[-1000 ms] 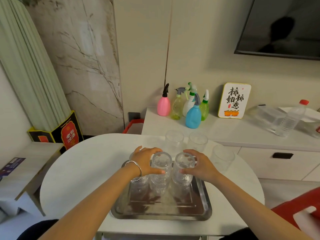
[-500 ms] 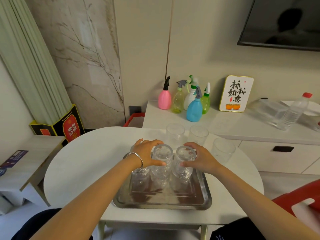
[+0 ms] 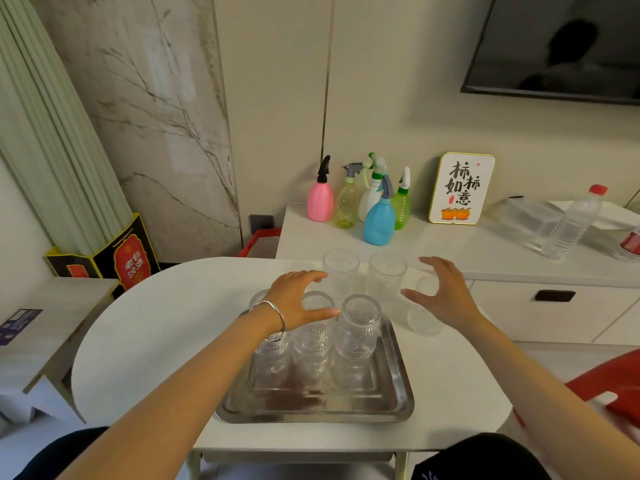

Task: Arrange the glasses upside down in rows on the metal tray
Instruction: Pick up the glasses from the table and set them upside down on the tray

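Your metal tray (image 3: 394,393) holds three upturned glasses (image 3: 358,327) along its far edge. Both your left hand (image 3: 298,299) and right hand (image 3: 446,296) hover spread, seemingly empty, near three glasses on the counter (image 3: 156,334).

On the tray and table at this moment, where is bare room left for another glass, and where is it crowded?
The metal tray is bare across its near half, in front of the three upturned glasses along its far edge. The white table lies bare to the tray's left and to its near right. Crowded: the far edge, where three upright glasses stand between the left hand and right hand.
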The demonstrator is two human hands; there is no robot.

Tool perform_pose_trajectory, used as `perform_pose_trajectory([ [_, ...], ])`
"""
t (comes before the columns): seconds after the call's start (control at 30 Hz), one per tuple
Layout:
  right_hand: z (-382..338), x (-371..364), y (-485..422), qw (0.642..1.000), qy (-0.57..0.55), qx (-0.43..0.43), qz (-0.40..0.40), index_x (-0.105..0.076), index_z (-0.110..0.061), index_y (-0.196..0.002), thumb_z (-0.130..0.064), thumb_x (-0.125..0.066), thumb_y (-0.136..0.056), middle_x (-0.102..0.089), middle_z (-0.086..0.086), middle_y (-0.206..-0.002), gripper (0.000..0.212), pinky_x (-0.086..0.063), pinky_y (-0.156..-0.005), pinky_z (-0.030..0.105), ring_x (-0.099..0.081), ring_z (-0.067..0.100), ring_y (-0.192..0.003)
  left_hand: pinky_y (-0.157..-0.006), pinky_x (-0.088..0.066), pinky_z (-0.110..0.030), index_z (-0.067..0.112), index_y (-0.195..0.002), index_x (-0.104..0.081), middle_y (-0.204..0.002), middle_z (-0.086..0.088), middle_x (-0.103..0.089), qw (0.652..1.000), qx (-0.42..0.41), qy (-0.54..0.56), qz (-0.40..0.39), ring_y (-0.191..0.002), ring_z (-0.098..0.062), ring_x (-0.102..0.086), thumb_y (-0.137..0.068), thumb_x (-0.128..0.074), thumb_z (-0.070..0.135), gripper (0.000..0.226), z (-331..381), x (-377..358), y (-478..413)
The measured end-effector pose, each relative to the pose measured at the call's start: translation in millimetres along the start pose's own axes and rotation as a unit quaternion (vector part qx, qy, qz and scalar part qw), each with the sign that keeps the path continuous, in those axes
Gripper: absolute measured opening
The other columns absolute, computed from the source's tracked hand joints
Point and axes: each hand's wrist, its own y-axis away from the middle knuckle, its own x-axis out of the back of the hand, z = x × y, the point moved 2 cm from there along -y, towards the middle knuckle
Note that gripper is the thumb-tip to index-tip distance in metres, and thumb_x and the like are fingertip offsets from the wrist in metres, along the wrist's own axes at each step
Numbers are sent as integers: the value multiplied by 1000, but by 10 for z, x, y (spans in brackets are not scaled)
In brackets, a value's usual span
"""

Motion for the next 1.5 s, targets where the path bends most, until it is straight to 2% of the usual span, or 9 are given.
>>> perform_pose_trajectory([
  [0.13,308,-127,-38,988,-20,-138,-61,-29,-16,-144,-44,-79,-68,-28,12,-152,94,-30,-111,47,-31,32,-138,-105,-34,-33,29,-130,-41,-135,6,-49,999,-2,31,11,-123,-15,-43,-67,-62,65,75,113,-80,-29],
  [0.37,82,87,84,971,-173,-138,86,-43,-19,-137,-39,-78,-71,-49,13,-134,78,-50,-86,38,-56,29,-110,-102,-29,-24,29,-130,-41,-137,5,-45,997,-19,71,33,-127,-13,-37,-74,-59,59,67,249,-85,11],
  [0.47,-336,323,180,932,-332,-95,111,-46,-25,-131,-36,-76,-74,-50,4,-126,66,-47,-72,24,-57,12,-94,-100,-26,-22,27,-133,-38,-139,5,-44,991,-11,123,42,-128,-11,-36,-76,-53,60,68,439,-1,17],
  [0.57,-826,373,320,858,-508,-64,32,-50,-22,-123,-24,-72,-77,-52,10,-129,51,-52,-85,38,-60,20,-103,-101,-30,-23,22,-134,-39,-138,0,-49,969,25,244,-10,-125,-11,-44,-66,-39,74,86,694,104,58],
  [0.67,-1229,274,498,801,-596,-31,-52,-46,-14,-129,-17,-68,-75,-51,15,-133,59,-47,-96,48,-57,29,-116,-90,-52,-27,25,-108,-59,-114,-1,-66,909,49,414,4,-102,-15,-65,-66,-43,69,63,780,294,188],
  [0.87,-1487,-161,800,862,-455,18,-222,-48,-24,-120,-33,-72,-72,-62,-4,-120,54,-51,-77,13,-63,1,-102,-63,-55,-20,35,-101,-59,-98,10,-70,874,62,469,109,-86,-7,-70,-56,-64,58,51,304,703,626],
  [1.0,-1564,-555,946,837,-455,-12,-305,-59,-24,-118,-56,-61,-74,-66,2,-122,55,-47,-99,33,-60,18,-116,-66,-54,-17,46,-105,-56,-106,20,-64,935,42,347,69,-96,0,-63,-59,-67,54,48,-41,800,875],
  [1.17,-1624,-921,1161,815,-437,-30,-380,-64,-38,-115,-70,-54,-75,-67,-11,-123,53,-43,-98,27,-59,7,-117,-71,-46,-4,46,-113,-54,-111,25,-61,959,29,281,6,-100,9,-57,-59,-76,49,58,-302,590,1069],
  [1.5,-1402,-1280,1325,788,-431,-102,-427,-67,-31,-107,-50,-63,-76,-71,-14,-113,37,-35,-105,26,-61,1,-111,-60,-43,0,69,-93,-52,-95,47,-55,956,89,277,-44,-87,24,-52,-56,-83,42,55,-592,252,1209],
])
